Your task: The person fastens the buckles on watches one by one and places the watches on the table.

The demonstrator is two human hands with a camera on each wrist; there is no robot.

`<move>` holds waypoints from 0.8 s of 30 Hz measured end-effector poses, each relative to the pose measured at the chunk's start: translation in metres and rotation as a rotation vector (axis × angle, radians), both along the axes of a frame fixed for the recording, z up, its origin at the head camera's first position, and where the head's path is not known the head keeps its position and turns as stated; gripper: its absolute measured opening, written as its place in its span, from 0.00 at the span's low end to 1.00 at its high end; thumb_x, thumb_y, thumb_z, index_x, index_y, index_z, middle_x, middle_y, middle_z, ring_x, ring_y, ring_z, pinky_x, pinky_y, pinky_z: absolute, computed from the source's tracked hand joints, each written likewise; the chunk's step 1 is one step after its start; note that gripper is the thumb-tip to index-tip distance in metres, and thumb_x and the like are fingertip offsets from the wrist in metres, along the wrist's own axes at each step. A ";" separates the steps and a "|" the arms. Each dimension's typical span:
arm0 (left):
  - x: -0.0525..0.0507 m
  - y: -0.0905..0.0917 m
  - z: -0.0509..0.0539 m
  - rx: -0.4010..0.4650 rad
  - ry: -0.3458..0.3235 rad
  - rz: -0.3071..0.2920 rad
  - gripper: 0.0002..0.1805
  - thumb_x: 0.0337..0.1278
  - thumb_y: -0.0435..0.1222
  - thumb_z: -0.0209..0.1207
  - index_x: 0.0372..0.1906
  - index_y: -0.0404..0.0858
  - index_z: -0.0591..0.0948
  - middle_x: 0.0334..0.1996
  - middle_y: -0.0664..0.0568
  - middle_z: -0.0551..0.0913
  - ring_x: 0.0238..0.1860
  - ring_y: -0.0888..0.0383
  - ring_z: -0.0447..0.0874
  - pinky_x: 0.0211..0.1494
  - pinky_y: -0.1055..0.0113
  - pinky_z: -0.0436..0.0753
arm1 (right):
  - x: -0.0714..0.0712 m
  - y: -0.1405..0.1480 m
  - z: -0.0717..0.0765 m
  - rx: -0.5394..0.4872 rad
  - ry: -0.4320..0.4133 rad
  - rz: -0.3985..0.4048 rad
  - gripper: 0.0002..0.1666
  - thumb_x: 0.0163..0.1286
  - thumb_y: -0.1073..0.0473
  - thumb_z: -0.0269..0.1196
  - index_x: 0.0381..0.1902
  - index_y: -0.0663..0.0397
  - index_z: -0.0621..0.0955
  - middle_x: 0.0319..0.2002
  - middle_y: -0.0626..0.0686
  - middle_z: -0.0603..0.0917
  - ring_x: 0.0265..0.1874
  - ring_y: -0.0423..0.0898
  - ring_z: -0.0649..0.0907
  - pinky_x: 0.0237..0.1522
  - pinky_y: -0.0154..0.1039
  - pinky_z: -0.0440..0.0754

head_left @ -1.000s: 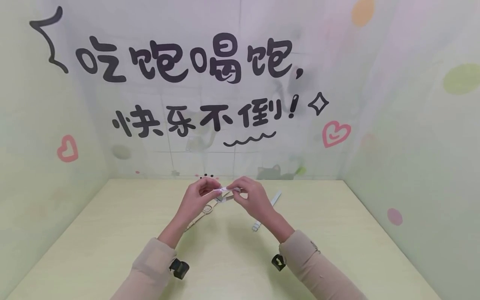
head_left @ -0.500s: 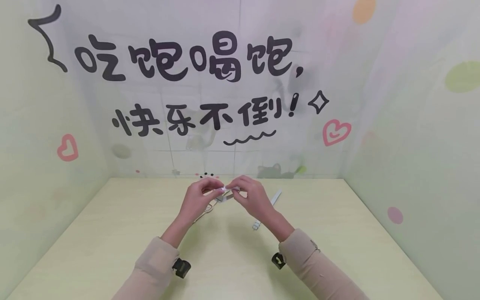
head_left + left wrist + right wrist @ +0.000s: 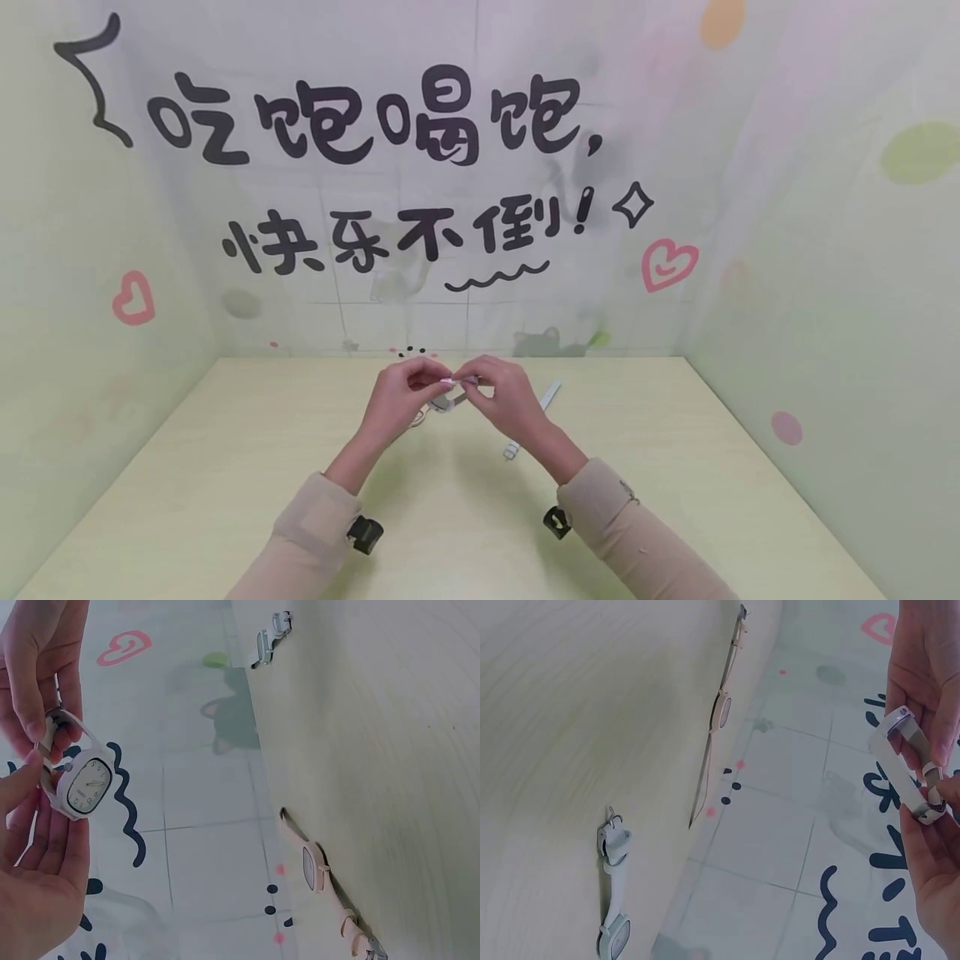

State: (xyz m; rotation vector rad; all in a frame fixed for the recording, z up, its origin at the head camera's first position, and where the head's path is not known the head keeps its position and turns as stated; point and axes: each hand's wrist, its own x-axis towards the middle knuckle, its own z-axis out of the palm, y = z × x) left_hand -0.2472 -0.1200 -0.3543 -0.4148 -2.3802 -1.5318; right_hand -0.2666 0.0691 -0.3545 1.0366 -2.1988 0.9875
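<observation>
Both hands hold a white wristwatch (image 3: 89, 785) up over the far part of the table, its strap bent into a loop. My left hand (image 3: 396, 402) pinches one side of the strap near the end. With thumb and fingers, my right hand (image 3: 504, 396) pinches the other side of the strap (image 3: 913, 739). The fingertips of the two hands almost meet. In the left wrist view the oval dial faces the camera; the right wrist view shows the loop and a metal buckle (image 3: 940, 775) among the fingers. Fingers cover parts of the strap ends.
A pink wristwatch (image 3: 313, 868) lies stretched out on the table (image 3: 645, 467), mostly behind my left hand in the head view. To the right lies a pale blue wristwatch (image 3: 616, 900), partly behind my right hand. A printed curtain wall (image 3: 375, 317) rises behind the table.
My left hand has shifted slightly right, closer to my right hand, and hides more of the pink wristwatch. Less of the white strap shows between the fingertips. My right hand stays nearly still.
</observation>
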 end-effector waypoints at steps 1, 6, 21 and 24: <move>0.000 0.000 0.000 -0.001 0.004 0.004 0.10 0.57 0.35 0.68 0.43 0.37 0.86 0.41 0.45 0.89 0.39 0.56 0.88 0.42 0.78 0.83 | 0.000 0.000 0.000 -0.006 -0.007 -0.004 0.06 0.67 0.68 0.65 0.40 0.57 0.86 0.38 0.52 0.89 0.39 0.45 0.88 0.44 0.34 0.87; -0.001 0.001 -0.001 0.021 0.014 0.007 0.09 0.58 0.34 0.68 0.43 0.35 0.86 0.41 0.43 0.89 0.41 0.54 0.89 0.44 0.74 0.85 | 0.002 0.001 -0.001 -0.035 -0.021 -0.020 0.07 0.67 0.66 0.66 0.43 0.59 0.86 0.40 0.53 0.89 0.40 0.45 0.88 0.46 0.34 0.87; -0.003 0.001 0.002 0.184 -0.125 0.042 0.13 0.61 0.33 0.66 0.48 0.31 0.83 0.46 0.39 0.86 0.43 0.58 0.87 0.47 0.74 0.86 | 0.003 0.011 -0.005 -0.086 -0.019 0.030 0.22 0.62 0.68 0.70 0.54 0.63 0.82 0.53 0.59 0.86 0.55 0.52 0.85 0.55 0.37 0.84; -0.004 0.002 0.004 0.261 -0.173 0.023 0.14 0.61 0.32 0.65 0.49 0.29 0.82 0.43 0.41 0.86 0.39 0.63 0.87 0.46 0.74 0.86 | 0.004 0.013 -0.006 -0.063 0.004 0.042 0.28 0.60 0.65 0.72 0.58 0.63 0.80 0.57 0.59 0.84 0.57 0.52 0.84 0.57 0.39 0.83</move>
